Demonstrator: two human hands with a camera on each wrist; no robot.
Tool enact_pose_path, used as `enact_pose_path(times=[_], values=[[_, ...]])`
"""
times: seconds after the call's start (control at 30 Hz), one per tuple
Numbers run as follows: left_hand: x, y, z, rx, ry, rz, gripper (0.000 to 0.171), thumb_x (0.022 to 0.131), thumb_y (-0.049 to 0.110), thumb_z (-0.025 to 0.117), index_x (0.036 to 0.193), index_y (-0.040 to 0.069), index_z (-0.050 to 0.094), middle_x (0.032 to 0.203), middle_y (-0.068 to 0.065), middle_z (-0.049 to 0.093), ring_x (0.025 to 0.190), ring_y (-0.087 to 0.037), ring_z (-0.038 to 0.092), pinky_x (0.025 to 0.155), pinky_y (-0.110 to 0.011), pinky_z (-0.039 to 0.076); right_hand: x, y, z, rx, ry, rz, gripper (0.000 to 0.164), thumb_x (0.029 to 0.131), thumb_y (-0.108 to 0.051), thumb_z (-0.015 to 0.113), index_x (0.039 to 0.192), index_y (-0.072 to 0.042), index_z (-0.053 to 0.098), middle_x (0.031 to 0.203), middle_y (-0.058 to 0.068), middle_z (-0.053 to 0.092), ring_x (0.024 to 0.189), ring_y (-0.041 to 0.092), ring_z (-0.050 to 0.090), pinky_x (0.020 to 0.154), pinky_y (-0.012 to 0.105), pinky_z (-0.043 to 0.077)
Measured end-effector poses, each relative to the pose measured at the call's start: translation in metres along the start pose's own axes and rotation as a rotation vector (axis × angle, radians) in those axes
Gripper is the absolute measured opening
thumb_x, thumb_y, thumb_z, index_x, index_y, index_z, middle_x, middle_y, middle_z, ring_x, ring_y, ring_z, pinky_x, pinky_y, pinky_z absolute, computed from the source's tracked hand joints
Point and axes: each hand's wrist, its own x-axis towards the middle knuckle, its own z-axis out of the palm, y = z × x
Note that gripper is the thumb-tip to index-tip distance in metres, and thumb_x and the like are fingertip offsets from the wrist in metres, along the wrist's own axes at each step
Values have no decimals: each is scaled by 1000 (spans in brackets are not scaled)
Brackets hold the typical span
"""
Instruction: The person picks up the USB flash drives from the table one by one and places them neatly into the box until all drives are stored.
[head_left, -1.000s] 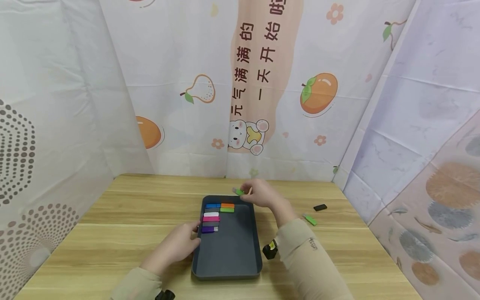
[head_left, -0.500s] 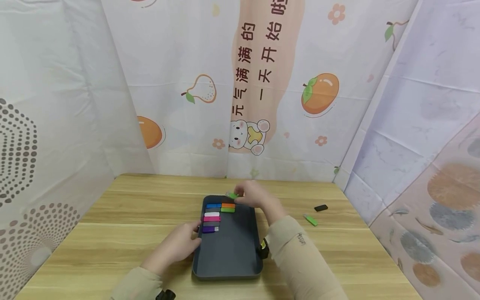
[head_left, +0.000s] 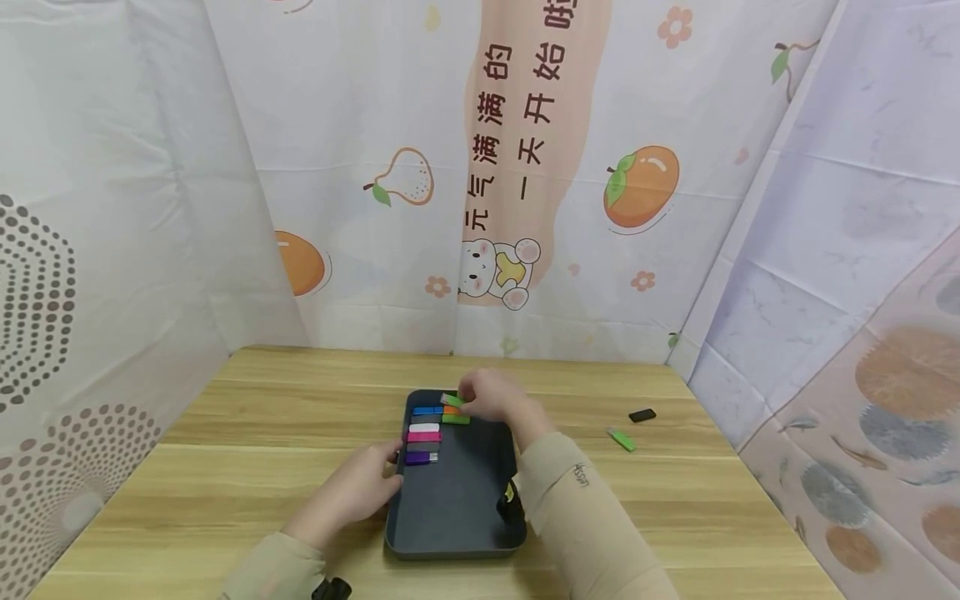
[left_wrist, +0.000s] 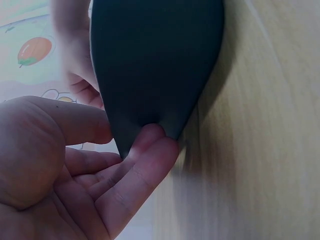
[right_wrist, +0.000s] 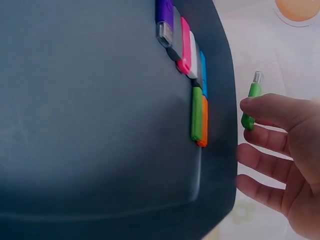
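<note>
Between thumb and forefinger, my right hand (head_left: 492, 397) pinches a green USB flash drive (right_wrist: 252, 102) with a clear-capped end. It hovers at the far end of the dark grey tray (head_left: 457, 517), over the top row. Lined up along the tray's left side are a blue drive (right_wrist: 204, 75), grey ones, a white one (right_wrist: 193, 50), a pink one (right_wrist: 184, 45) and a purple one (right_wrist: 164, 15). An orange drive (right_wrist: 204, 117) and a light green one (right_wrist: 196, 112) lie beside them. My left hand (head_left: 363, 485) grips the tray's left edge, thumb at the rim, fingers against the outer wall.
On the wooden table (head_left: 285, 433), right of the tray, lie another green USB drive (head_left: 621, 440) and a small black one (head_left: 642, 415). A printed curtain (head_left: 360, 275) hangs behind the table's far edge. The tray's near and right parts show bare floor.
My right hand has moved left and slightly nearer, bringing the green USB drive from beyond the tray's far rim to above its top row. My left hand stays at the tray's edge.
</note>
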Motion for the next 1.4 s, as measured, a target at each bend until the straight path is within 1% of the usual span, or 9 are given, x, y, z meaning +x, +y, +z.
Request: enact_pose_path(times=[0.2,0.4,0.5,0.6,0.73,0.87,1.13,1.4], values=[[0,0,-1,7,-5,2,50,94,3,67,141,-8,54,125,-20,66,120,-37,61,100,-61,47,2,-1,7,-9,-10,11,11,91,-28,77,93,-18,73,84,-7,63,79,16,58,75,31,52],[1,0,0,-1,-7,-8,50,94,3,67,141,-8,53,127,-21,65,124,-40,59,102,-62,45,3,-3,13,-59,-21,25,13,90,-30,78,93,-18,73,84,-8,63,78,14,58,75,31,52],[1,-1,1,1,-8,-8,51,94,3,67,142,-8,53,127,-21,66,124,-39,59,102,-62,45,3,-4,16,-76,-31,29,12,89,-29,78,92,-18,73,83,-9,63,77,13,58,74,31,53],[1,-1,1,4,-11,-11,51,94,4,67,142,-8,53,127,-20,66,123,-38,60,102,-62,46,3,-4,20,-90,-53,41,12,89,-27,78,94,-18,74,83,-8,63,77,13,58,75,32,53],[1,0,1,4,-11,-11,50,94,4,68,141,-8,54,127,-21,66,122,-38,60,101,-61,47,4,-4,26,-111,-73,61,11,89,-27,78,95,-18,74,83,-7,63,77,14,57,75,33,53],[1,1,0,1,-11,-10,50,94,4,68,141,-8,53,128,-21,65,122,-39,60,101,-61,47,5,-3,28,-135,-82,71,9,88,-26,80,90,-19,74,80,-7,62,76,15,57,71,33,52],[0,1,0,-10,-12,-12,51,95,3,67,142,-8,53,128,-22,65,124,-40,59,102,-61,46,5,-3,33,-190,-104,94,10,87,-27,80,91,-20,73,81,-8,61,76,14,56,70,37,52],[-1,2,-2,-4,-12,-8,50,95,3,67,141,-8,53,128,-22,65,124,-41,59,101,-61,47,6,-3,35,-220,-109,96,11,87,-27,79,85,-21,69,79,-8,60,74,15,56,66,35,51]])
